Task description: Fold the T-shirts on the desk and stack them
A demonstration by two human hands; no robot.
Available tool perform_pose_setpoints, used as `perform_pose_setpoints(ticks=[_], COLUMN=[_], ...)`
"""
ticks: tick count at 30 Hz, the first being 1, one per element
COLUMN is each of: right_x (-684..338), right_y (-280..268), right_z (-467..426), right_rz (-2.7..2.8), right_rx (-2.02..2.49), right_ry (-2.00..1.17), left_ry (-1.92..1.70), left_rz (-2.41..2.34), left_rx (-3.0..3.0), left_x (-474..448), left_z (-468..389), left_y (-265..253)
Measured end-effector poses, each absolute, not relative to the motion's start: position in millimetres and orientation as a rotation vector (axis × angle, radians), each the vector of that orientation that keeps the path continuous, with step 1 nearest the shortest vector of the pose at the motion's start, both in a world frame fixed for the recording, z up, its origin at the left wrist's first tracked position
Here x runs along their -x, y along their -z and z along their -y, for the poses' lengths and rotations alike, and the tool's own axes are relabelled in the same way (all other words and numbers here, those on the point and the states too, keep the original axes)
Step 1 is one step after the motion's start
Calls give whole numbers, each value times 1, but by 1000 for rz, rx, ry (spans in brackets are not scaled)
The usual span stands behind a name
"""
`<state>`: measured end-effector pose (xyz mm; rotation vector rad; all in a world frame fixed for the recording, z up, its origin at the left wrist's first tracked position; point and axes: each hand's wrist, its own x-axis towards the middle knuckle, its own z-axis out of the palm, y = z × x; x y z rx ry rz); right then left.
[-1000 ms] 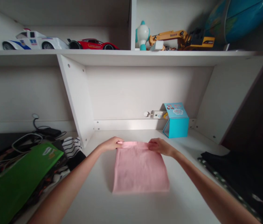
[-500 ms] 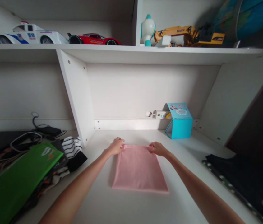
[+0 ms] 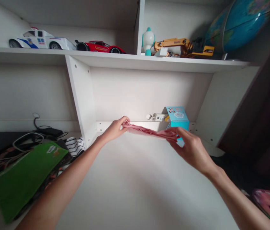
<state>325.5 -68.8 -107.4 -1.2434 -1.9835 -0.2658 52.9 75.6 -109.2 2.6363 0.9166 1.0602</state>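
A folded pink cloth (image 3: pixel 146 130), perhaps a garment, is held up above the white desk (image 3: pixel 135 179) and seen nearly edge-on, so its flat face is hidden. At its left end my left hand (image 3: pixel 117 127) pinches a corner between thumb and fingers. My right hand (image 3: pixel 190 147) grips the other end, thumb below and fingers on top, nearer to the camera. Several fabric layers show along the edge. Behind my right fingers stands a blue desk calendar (image 3: pixel 178 115), partly covered by the hand and cloth.
On the left, a green bag (image 3: pixel 29 179) lies over cables and a striped cloth (image 3: pixel 74 146). Dark clothing (image 3: pixel 230 166) is at the right. A shelf above holds a white toy car (image 3: pixel 41 40), a red toy car (image 3: pixel 99 47), a toy excavator (image 3: pixel 185 46) and a globe (image 3: pixel 242 25).
Both hands have lifted the pink cloth off the desk and tilted it edge-on. My right hand has come closer to the camera. The view has shifted to the right.
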Motion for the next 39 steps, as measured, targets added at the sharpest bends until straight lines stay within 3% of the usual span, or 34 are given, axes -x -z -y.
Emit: perform_pose_setpoints(ticks=[4, 7, 14, 18, 23, 30, 39], right_x=[-310, -325, -379, -370, -351, -371, -392], right_y=[129, 155, 244, 264, 246, 272, 273], right_z=[121, 114, 56, 86, 122, 93, 62], right_rz=[2409, 2427, 2316, 2288, 2308, 2145, 1817], right_rx=[1213, 1290, 1509, 1559, 1524, 1976, 2101], right_ry=[37, -203, -188, -93, -147, -181, -178], left_ry=[-707, -493, -260, -306, -356, -296, -652], left_rz=[-954, -875, -484, -722, -1024, -1401, -1284], left_rx=[-2729, -2777, -2910, -2855, -2777, -2613, -2368], left_x=[-52, -70, -126, -112, -83, -90, -116], left_z=[-55, -15, 90, 64, 18, 25, 23], left_y=[144, 175, 217, 225, 237, 261, 265])
